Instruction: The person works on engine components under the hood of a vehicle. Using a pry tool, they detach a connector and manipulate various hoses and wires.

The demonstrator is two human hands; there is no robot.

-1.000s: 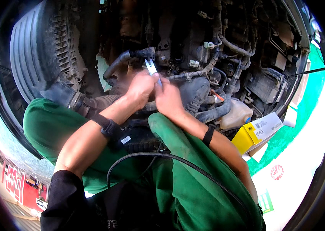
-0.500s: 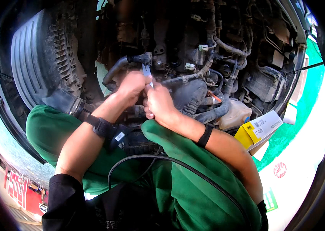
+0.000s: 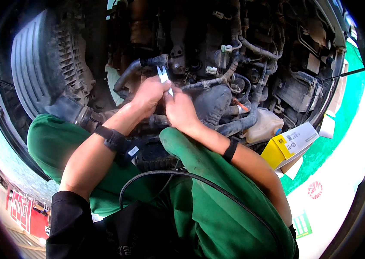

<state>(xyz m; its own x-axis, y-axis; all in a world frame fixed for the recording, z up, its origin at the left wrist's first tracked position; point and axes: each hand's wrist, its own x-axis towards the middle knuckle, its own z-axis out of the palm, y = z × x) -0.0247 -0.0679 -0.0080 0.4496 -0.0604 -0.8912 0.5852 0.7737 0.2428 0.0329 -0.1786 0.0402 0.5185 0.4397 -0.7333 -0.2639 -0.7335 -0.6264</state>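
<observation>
Both hands meet on a flat silver forked pry tool (image 3: 164, 76) in the engine bay. Its two-pronged tip points away from me, close below the end fitting (image 3: 161, 60) of a black rubber hose (image 3: 127, 79). I cannot tell whether the prongs touch it. My left hand (image 3: 149, 93) is closed round the tool's shank from the left. My right hand (image 3: 180, 110) grips its lower end, thumb on top; most of its fingers are hidden underneath.
A ribbed black engine-bay housing (image 3: 31, 64) fills the left. Wiring looms (image 3: 230, 71) and a ribbed black duct (image 3: 215, 105) lie to the right. Beyond the right forearm are a pale plastic reservoir (image 3: 264, 127) and a yellow-and-white box (image 3: 288, 144). A black cable (image 3: 191, 175) arches over my green-trousered legs.
The forked tip has come away from the hose fitting, and both prongs now show. My right hand's fingers have tucked under the tool.
</observation>
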